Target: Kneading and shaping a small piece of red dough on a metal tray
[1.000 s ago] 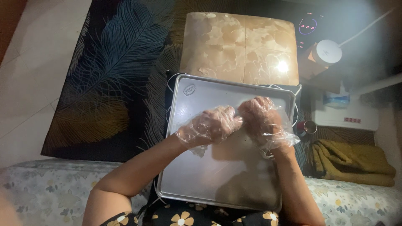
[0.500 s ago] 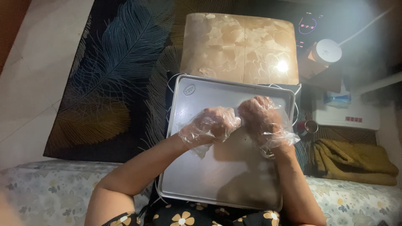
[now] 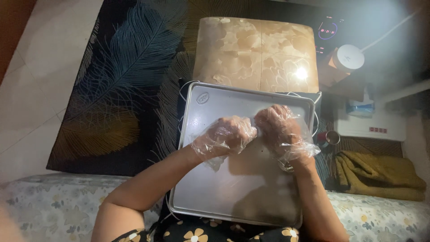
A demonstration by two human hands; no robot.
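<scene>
Both hands wear thin, crinkled clear plastic gloves and are drawn together over the upper middle of a metal baking tray [image 3: 210, 188]. Left hand [image 3: 226, 134] is curled into a loose fist, knuckles up, its fingers folded inward toward the other hand. Right hand [image 3: 280, 127] is bunched the same way, fingers bent down and in, so that the two sets of fingertips meet or nearly meet between them. A small pale bit shows in the gap where the hands join, too hidden by the gloves to say what it is or whether it is truly pinched. The loose cuff of the right glove flares out at the wrist.

The tray is a shallow rectangular sheet of dull silver with a rolled rim and rounded corners, resting across the person's lap; its surface looks bare apart from a few dark specks and the shadows of the forearms. Beyond its far edge stands a low tabletop [image 3: 255, 54] with a glossy beige marbled top. Under both lies a dark rug [image 3: 116, 80] patterned with large blue and gold feathers. To the right sit a white round-topped device [image 3: 350, 57] and a folded olive-green cloth [image 3: 380, 172]. A floral-printed sofa edge [image 3: 49, 206] runs along the bottom.
</scene>
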